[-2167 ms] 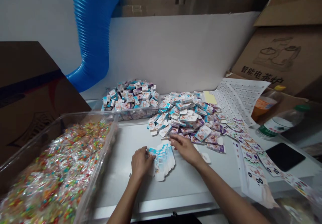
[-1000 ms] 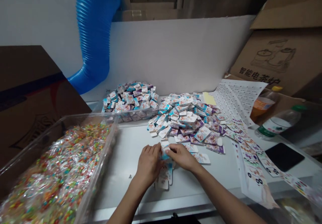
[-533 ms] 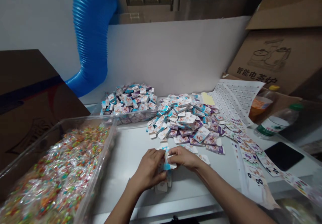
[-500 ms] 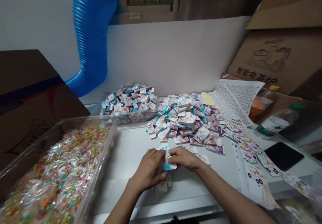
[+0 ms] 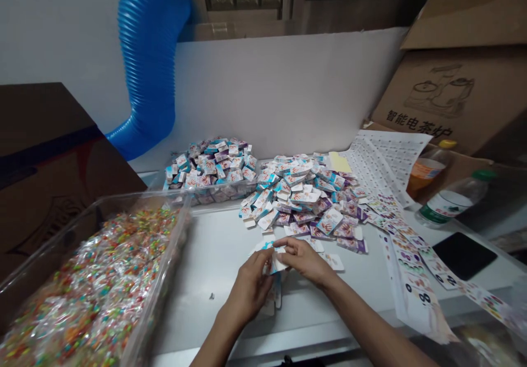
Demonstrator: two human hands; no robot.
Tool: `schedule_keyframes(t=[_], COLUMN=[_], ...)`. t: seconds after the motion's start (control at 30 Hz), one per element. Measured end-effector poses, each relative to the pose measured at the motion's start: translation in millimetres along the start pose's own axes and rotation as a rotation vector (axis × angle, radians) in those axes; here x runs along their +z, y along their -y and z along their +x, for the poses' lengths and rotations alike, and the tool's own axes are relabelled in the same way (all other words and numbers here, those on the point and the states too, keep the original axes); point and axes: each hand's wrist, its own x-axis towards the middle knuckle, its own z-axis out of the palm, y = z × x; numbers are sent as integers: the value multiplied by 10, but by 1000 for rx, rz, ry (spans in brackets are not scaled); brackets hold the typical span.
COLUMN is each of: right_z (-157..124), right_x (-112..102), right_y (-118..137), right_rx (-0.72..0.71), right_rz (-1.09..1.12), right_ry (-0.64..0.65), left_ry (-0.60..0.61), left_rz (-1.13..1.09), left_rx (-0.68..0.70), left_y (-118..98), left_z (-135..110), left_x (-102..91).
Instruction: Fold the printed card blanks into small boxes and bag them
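Note:
My left hand (image 5: 249, 287) and my right hand (image 5: 303, 258) meet over the white table (image 5: 214, 249), both pinching one small flat blue-and-white carton blank (image 5: 269, 252) held just above the surface. A small stack of the same blanks (image 5: 275, 296) lies under my hands, mostly hidden. Just beyond my fingers spreads a loose heap of flat blue, white and purple carton blanks (image 5: 304, 196). Behind it to the left sits a clear tray piled with folded little boxes (image 5: 212, 166).
A big clear bin of colourful wrapped candy packets (image 5: 94, 279) fills the left. Sticker sheets (image 5: 405, 246), a black phone (image 5: 464, 254), two bottles (image 5: 450, 202) and cardboard boxes (image 5: 453, 89) crowd the right. A blue ribbed hose (image 5: 150, 65) hangs at the back.
My hands drew together, left the fanned stack of blanks on the table and lifted one blank between them; the left hand has slid slightly toward me.

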Motion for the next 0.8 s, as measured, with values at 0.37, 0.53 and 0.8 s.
schedule_keyframes(t=[0.37,0.53,0.8], right_z=[-213,-251,-271], right_x=[462,526,472], right_y=[-155,-142,-101], right_rx=[-182,-290,-230], right_rz=[315,-165,-283], right_ry=[-243,-426,-373], left_ry=[-407,-406,-463], left_rz=[110,261,192], left_rx=[28,141,120], left_y=[66,65,52], left_z=[13,-9,-25], left_x=[304,328,328])
